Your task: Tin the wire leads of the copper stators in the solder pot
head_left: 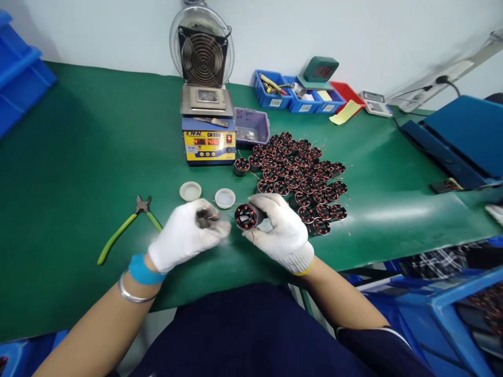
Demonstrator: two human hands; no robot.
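My right hand, in a white glove, grips a motor stator, a black cylinder with copper windings inside and thin wire ends sticking out. Its open end faces left. My left hand, gloved too with darkened fingertips, is just left of the stator with fingers curled together. What is between them, if anything, is too small and blurred to make out. Beyond the hands sit two small round dishes, one white and one with a pale content. Green-handled cutters lie left of my left hand.
Several similar stators stand grouped to the right. Behind the dishes is a solder pot with a red display and a fan above it. A purple tray, blue bins and a calculator line the back.
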